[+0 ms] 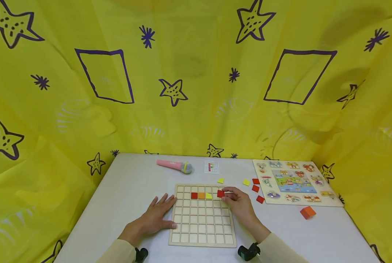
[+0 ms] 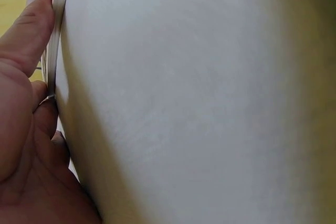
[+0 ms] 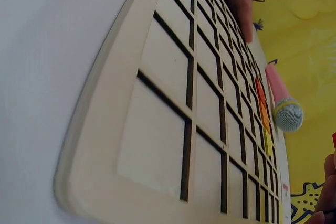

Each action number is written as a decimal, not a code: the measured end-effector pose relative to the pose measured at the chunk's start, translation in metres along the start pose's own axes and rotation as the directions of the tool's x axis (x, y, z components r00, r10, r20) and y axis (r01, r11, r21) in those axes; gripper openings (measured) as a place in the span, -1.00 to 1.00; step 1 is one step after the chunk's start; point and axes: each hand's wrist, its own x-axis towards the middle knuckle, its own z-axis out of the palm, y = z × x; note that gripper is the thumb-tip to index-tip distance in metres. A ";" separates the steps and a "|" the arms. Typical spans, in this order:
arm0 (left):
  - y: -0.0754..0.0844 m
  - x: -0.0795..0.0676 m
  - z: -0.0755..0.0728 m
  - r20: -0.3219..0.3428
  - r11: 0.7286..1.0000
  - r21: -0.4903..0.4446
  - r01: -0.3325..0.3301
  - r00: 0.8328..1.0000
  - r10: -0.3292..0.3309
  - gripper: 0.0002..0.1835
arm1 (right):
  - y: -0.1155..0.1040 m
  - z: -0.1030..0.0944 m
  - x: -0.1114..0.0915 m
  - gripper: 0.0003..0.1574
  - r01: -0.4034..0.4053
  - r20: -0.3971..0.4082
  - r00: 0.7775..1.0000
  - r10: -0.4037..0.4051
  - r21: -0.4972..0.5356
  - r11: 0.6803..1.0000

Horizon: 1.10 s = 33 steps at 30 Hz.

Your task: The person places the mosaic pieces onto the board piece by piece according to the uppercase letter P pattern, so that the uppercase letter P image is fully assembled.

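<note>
My left hand (image 1: 154, 215) lies spread on the table at the left side of a wooden grid board (image 1: 202, 218), with its thumb (image 2: 32, 22) against the board's edge. Between thumb and fingers, my right hand (image 1: 242, 206) pinches a red square tile (image 1: 220, 194) over the upper right of the grid. In the second row from the top sit a red tile (image 1: 194, 195), an orange tile (image 1: 201, 195) and a yellow piece (image 1: 209, 196), side by side. In the right wrist view, only fingertips (image 3: 328, 195) show at the right edge.
Behind the board lie a pink microphone (image 1: 174, 165) and a small pattern card (image 1: 211, 167). Yellow pieces (image 1: 246, 182) and red tiles (image 1: 255, 188) are scattered to the right, beside a picture puzzle board (image 1: 265, 191). An orange-red block (image 1: 308, 212) stands nearer. Yellow curtains (image 1: 196, 124) enclose the table.
</note>
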 end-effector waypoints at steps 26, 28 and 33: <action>0.000 0.000 -0.002 -0.008 1.000 0.016 -0.015 1.000 0.015 0.08 | -0.005 0.073 0.002 -0.73 0.101 0.158 0.983 -0.093 -0.042 0.994; 0.001 0.000 -0.002 -0.003 1.000 0.015 -0.017 1.000 0.017 0.08 | -0.004 0.075 0.002 -0.73 0.115 0.149 0.983 -0.105 -0.063 0.991; 0.002 -0.001 -0.002 0.000 1.000 0.019 -0.017 1.000 0.017 0.08 | -0.003 0.080 0.002 -0.74 0.136 0.136 0.983 -0.121 -0.111 0.984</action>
